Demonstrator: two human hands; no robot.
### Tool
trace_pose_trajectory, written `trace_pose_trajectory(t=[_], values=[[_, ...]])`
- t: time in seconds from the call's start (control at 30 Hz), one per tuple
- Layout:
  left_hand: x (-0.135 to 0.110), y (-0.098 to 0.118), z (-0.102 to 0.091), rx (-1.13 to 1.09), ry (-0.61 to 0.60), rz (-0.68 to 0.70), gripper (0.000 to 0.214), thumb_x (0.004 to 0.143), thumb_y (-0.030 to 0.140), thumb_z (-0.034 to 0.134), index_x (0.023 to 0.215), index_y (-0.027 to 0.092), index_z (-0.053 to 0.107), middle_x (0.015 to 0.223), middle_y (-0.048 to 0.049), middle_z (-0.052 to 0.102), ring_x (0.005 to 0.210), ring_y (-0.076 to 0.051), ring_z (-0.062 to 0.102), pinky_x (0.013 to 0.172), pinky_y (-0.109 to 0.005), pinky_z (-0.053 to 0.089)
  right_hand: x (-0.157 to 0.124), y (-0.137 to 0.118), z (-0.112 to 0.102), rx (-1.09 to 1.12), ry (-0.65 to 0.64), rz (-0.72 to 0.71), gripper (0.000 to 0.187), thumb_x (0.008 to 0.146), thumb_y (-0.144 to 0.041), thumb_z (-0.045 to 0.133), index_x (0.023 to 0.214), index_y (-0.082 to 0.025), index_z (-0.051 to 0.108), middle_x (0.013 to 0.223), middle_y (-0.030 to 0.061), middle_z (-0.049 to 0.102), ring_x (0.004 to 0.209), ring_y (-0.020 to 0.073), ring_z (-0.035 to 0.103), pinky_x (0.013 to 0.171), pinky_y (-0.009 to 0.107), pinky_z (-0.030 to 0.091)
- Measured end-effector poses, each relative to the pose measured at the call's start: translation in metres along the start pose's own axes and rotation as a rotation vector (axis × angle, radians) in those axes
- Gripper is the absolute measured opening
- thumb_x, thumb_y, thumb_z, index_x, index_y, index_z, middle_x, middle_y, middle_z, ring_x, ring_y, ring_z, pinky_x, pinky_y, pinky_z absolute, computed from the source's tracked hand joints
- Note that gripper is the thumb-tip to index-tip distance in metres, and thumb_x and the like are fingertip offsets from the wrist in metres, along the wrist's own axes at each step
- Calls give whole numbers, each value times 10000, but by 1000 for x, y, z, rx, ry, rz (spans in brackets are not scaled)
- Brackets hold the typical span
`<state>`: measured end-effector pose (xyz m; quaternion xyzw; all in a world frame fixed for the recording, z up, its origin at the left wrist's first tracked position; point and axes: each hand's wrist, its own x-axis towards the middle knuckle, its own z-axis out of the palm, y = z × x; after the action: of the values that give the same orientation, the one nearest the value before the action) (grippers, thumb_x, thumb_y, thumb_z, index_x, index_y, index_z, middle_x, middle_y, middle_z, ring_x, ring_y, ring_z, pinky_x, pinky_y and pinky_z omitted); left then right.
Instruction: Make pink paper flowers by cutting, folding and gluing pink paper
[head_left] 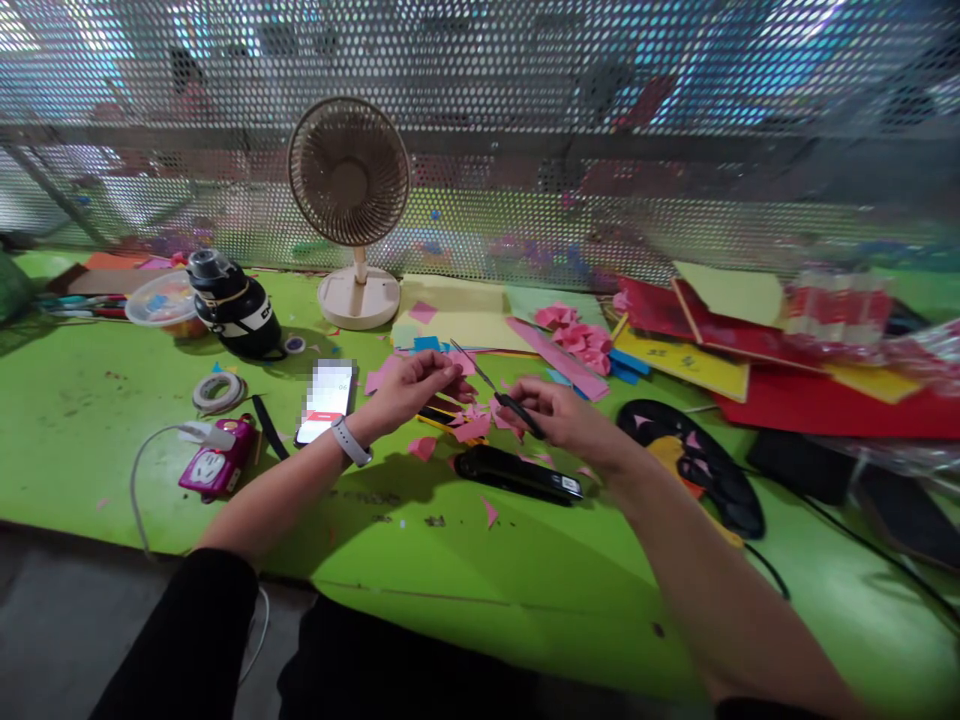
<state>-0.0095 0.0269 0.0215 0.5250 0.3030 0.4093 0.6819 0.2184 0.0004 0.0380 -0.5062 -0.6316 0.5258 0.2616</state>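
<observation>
My right hand (pixel 559 410) is closed on a pair of black-handled scissors (pixel 484 372), whose blades point up and left toward my other hand. The fingers of my left hand (pixel 416 385) are pinched together; what they hold, if anything, is too small to make out. Below both hands lie pink paper scraps (pixel 472 428). Closer to me rests a black stapler-like tool (pixel 517 475). A cluster of pink paper flowers (pixel 577 338) sits beyond my right hand, beside a pink paper strip (pixel 559 358).
To the left are a lit phone (pixel 326 400), a tape roll (pixel 217 392), a purple power socket (pixel 217 460) and a black bottle (pixel 236 305). A fan (pixel 349 180) stands before a perforated metal screen (pixel 487 130). Red sheets (pixel 817 400) and a black cushioned item (pixel 724 480) lie right.
</observation>
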Motion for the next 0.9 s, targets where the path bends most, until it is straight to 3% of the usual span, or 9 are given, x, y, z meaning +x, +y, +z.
trace_pose_trajectory(t=[0.2,0.5,0.9], values=[[2,-2,-2,-6,11,15,229,915,335,671,902,139,552,847,-48,711,795,-147,737,718,-287,611,1,2,-2,17,11,16,547,550,-629,852,743,-198,575,611,-26,565,574,126,510,527,253,384],[3,-6,-5,5,-44,16,337,853,421,731,898,139,552,837,-59,730,821,-168,743,756,-320,619,0,0,0,20,7,18,562,557,-638,844,774,-193,577,683,1,603,651,145,540,557,255,380],[4,-6,-7,11,-16,20,321,868,417,714,914,140,557,887,-82,729,852,-196,749,742,-343,629,1,3,1,-14,14,-4,555,580,-670,810,754,-195,579,630,-13,594,579,138,537,546,272,391]])
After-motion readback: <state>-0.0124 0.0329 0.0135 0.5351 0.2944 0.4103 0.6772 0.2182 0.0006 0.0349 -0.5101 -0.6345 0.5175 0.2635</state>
